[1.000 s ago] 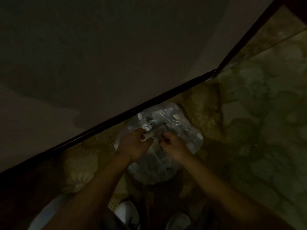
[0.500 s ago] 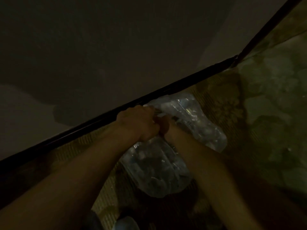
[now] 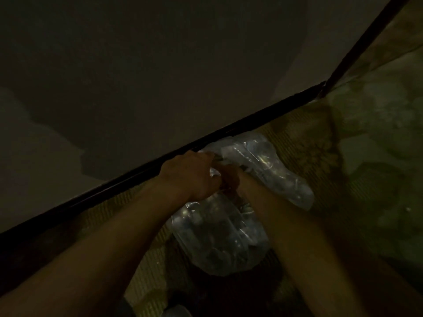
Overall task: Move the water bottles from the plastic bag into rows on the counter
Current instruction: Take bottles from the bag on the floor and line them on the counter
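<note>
A clear plastic bag [image 3: 219, 243] full of water bottles sits on a patterned floor in dim light, close to a dark baseboard. Shapes of several bottles show faintly through the plastic. My left hand [image 3: 190, 175] grips the gathered top of the bag with curled fingers. My right hand [image 3: 230, 179] is tucked just behind it at the bag's neck, mostly hidden, and seems to hold the same bunch of plastic. A second lobe of the bag [image 3: 274, 170] bulges out to the right of my hands.
A dark baseboard [image 3: 137, 170] runs diagonally along the plain wall [image 3: 160, 76] and meets a corner at the upper right. The patterned floor [image 3: 366, 179] spreads to the right. A pale shoe tip [image 3: 176, 311] shows at the bottom edge.
The view has moved closer and my arms have stretched forward. My hands, apart on the bag's top a second ago, have come together around its neck.
</note>
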Demonstrator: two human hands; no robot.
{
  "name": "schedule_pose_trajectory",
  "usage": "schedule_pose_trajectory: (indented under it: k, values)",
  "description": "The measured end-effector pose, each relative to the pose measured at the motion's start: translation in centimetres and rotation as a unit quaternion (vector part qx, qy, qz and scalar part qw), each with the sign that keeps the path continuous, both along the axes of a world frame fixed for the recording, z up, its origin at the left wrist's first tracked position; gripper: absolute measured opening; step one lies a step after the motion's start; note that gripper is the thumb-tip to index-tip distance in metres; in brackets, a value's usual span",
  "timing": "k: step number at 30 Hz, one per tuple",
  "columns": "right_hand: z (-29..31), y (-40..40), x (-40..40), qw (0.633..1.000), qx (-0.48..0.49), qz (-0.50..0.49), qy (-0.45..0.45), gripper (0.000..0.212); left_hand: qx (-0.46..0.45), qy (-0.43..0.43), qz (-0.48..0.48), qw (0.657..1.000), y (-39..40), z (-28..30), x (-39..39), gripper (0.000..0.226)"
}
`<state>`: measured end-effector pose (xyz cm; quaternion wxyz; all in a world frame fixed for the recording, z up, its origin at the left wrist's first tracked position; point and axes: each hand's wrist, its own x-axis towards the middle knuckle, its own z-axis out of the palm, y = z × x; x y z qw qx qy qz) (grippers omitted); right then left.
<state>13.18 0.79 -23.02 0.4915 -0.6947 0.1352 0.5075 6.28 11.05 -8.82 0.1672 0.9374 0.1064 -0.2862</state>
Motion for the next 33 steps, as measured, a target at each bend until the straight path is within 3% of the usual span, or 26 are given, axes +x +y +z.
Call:
schedule_pose_trajectory:
  k: [2,7,9,12,16,19,21,22,25,27,29,31,33]
  values:
    - [0.2,0.5,0.7,1.000,0.002,0.023,0.006,0.029,0.011,0.007,-0.008,1.000,0.1,-0.1,-0.5,0.057]
    - [0.7,-0.4,0.1,1.000,0.012,-0.019,0.020,0.058,0.017,0.045,-0.010,0.999,0.2,0.2,-0.6,0.064]
    - [1.5,-1.6,-0.1,0.996,0.044,-0.078,0.030,0.051,0.001,0.046,-0.004,0.999,-0.1,0.7,-0.2,0.065]
    - [5.8,-3.8,-0.7,0.991,0.054,-0.117,0.024,0.018,-0.036,0.041,0.000,0.999,-0.9,1.3,0.0,0.064]
    - [10.3,-7.2,-1.6,0.990,0.032,-0.133,-0.033,0.019,-0.068,0.033,0.009,0.997,-1.7,1.1,0.2,0.055]
    - [12.9,-9.4,-3.5,0.981,0.069,-0.182,0.008,0.027,-0.115,0.042,0.077,0.989,-2.1,0.6,0.5,0.046]
    - [14.5,-9.7,-5.3,0.975,0.101,-0.191,0.045,0.031,-0.205,0.059,0.179,0.960,-2.8,0.6,0.2,0.043]
    - [15.2,-9.5,-6.2,0.974,0.120,-0.181,0.067,0.031,-0.269,0.074,0.245,0.928,-3.2,0.5,0.0,0.042]
    - [16.3,-8.5,-8.7,0.978,0.183,-0.070,0.075,0.028,-0.412,0.079,0.342,0.841,-3.5,-0.3,-0.3,0.040]
    - [16.0,-7.7,-9.2,0.983,0.178,0.010,0.039,0.030,-0.433,0.082,0.390,0.808,-3.0,0.0,-0.4,0.048]
    - [14.8,-7.1,-8.3,0.989,0.124,0.082,0.008,0.040,-0.406,0.066,0.404,0.817,-2.0,-0.1,-0.3,0.053]
    - [13.4,-6.8,-6.4,0.992,0.060,0.106,-0.028,0.043,-0.341,0.032,0.373,0.863,-0.8,-0.3,-0.6,0.046]
    - [11.6,-6.8,-4.4,0.985,0.001,0.127,-0.117,0.030,-0.244,0.016,0.310,0.919,0.5,-0.4,-1.0,0.058]
